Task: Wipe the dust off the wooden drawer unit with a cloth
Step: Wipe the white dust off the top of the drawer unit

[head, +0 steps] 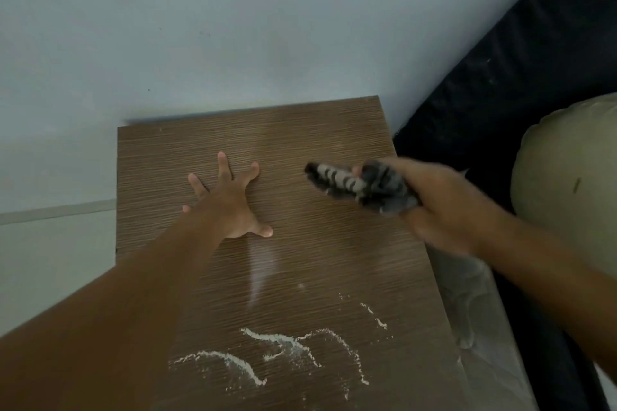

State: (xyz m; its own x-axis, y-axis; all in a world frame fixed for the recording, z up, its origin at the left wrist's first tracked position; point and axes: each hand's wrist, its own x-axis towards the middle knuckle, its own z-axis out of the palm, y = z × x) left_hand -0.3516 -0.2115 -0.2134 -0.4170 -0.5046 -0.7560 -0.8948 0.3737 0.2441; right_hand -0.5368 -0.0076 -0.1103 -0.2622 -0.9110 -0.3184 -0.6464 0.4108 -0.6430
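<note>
The wooden drawer unit [317, 130] shows its brown grained top from above, standing against a pale wall. White dust [283, 344] lies in thin curved lines across the near part of the top. My left hand [230, 203] rests flat on the top with its fingers spread wide, holding nothing. My right hand [434, 207] hovers over the unit's right edge, blurred by motion, and grips a bunched grey cloth with dark stripes [354, 185]. The cloth's free end points left over the wood.
A pale wall [233, 27] runs behind the unit. A black padded surface [534, 77] borders the unit on the right, with a beige cushion [567, 183] lying on it. Light floor [50, 260] lies to the left.
</note>
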